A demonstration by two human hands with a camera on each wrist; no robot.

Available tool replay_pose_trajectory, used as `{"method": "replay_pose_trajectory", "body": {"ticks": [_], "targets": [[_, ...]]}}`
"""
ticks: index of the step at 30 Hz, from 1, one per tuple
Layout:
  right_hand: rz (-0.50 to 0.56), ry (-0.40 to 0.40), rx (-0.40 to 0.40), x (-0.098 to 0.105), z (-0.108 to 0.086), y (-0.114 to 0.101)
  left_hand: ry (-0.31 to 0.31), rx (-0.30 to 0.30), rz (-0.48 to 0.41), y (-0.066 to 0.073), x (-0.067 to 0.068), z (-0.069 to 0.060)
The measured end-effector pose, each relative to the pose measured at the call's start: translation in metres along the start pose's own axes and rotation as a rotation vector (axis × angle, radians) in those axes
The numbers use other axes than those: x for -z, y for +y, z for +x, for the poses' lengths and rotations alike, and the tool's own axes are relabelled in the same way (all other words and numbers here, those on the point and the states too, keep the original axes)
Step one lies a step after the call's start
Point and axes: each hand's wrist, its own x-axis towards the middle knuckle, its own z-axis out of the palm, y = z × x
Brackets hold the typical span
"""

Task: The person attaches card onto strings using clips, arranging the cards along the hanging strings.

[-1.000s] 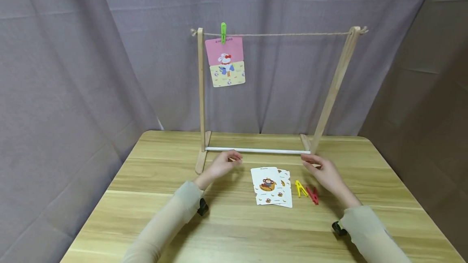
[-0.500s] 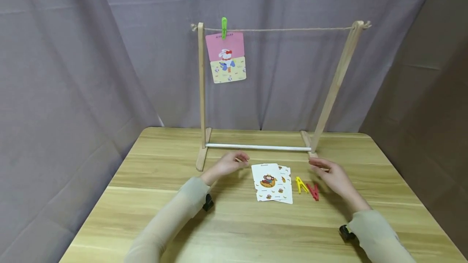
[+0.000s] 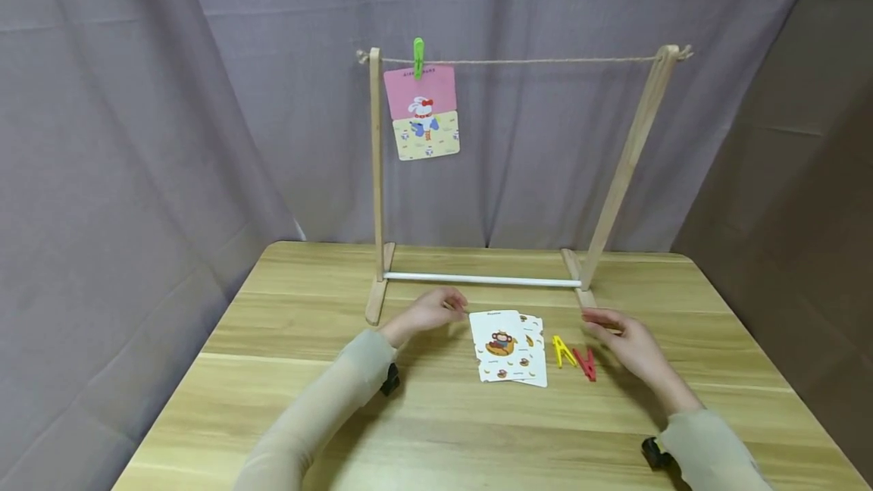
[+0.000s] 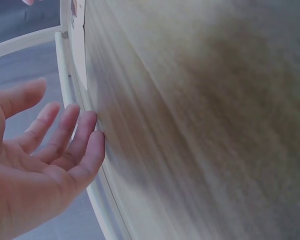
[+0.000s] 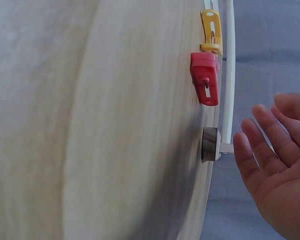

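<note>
Some cards (image 3: 506, 348) to pick up, probably, with left hand (image 3: 430, 311) and right hand (image 3: 629, 344) loose, empty. Next, likely needs a gentle pinch.

Soft, even light, its source out of frame, brightens the yellow-brown wooden tabletop (image 3: 477, 438) in the head view, while the brown-grey cloth curtain (image 3: 805, 173) at the right is dim. Diffuse shadows lie along the inner sides of the pale beige long sleeves (image 3: 300, 423). Both wrist views look hazy and bluish, with near wood grain blurred and darkly shadowed; the bare left hand (image 4: 47, 165) and bare right hand (image 5: 280, 170) are clearer. Lens distortion bows the pale wooden post (image 4: 25, 39).
</note>
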Motion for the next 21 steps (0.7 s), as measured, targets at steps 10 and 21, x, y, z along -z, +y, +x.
{"method": "replay_pose_trajectory", "body": {"ticks": [10,21], "targets": [[0.004,-0.005,-0.023,0.000,-0.005,0.004,-0.068,0.057,0.009,0.002,-0.007,0.006],[0.030,-0.005,-0.042,-0.002,-0.012,0.004,-0.063,0.101,0.035,0.001,-0.014,0.010]]}}
